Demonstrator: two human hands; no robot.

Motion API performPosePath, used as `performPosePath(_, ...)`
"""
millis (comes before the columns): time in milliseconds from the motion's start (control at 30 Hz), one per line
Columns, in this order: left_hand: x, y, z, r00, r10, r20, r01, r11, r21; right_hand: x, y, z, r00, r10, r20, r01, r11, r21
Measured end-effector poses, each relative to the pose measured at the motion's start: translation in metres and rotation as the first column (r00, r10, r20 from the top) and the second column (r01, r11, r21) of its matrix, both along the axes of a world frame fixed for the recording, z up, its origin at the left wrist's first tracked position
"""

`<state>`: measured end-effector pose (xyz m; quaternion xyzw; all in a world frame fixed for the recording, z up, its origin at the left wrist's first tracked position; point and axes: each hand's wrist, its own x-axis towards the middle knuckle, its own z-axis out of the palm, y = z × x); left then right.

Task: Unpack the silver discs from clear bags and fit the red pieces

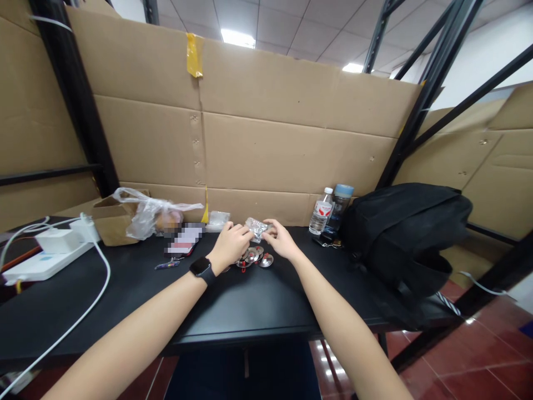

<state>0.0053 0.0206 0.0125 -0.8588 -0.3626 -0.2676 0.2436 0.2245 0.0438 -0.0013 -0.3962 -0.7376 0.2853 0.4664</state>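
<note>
A small clear plastic bag (257,228) with a shiny, crinkled look is held up between my two hands. My left hand (231,244), with a dark watch on its wrist, has its fingers curled at the bag's left side. At the right side my right hand (280,240) pinches the bag between thumb and fingers. Just below, several shiny round metal discs (266,260) with red bits lie in a loose pile on the black table (266,300). My left hand partly hides the pile. What the bag contains is too small to make out.
To the left are a phone (183,240), a clear plastic packet (218,219), a cardboard box (116,222) with a plastic bag, and a white power strip (50,261) with cables. At right stand a water bottle (321,212), a blue-capped bottle (339,208) and a black backpack (408,239).
</note>
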Motion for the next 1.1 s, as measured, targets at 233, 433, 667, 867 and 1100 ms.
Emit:
performPosePath(233,-0.057,0.044,-0.005,0.907,0.303,0.292,-0.281,0.953,-0.115,0.003,0.000,0.003,0.994,-0.096,0.056,0.095,0.995,0.027)
performPosePath(433,-0.085,0.071,-0.030,0.893,0.447,0.050,-0.401,0.841,-0.363,0.022,0.019,-0.009,0.917,-0.272,0.291,0.220,0.955,0.201)
performPosePath(667,-0.080,0.074,-0.035,0.883,0.468,-0.038,-0.437,0.790,-0.430,0.037,0.039,-0.024,0.641,-0.277,0.716,0.309,0.947,0.090)
performPosePath(867,-0.079,0.068,-0.030,0.876,0.482,-0.023,-0.455,0.808,-0.375,0.033,0.041,-0.027,0.585,-0.299,0.754,0.342,0.934,0.104)
performPosePath(1100,-0.069,0.047,-0.014,0.895,0.436,0.095,-0.400,0.878,-0.263,0.039,0.040,-0.023,0.653,-0.326,0.684,0.363,0.927,0.094)
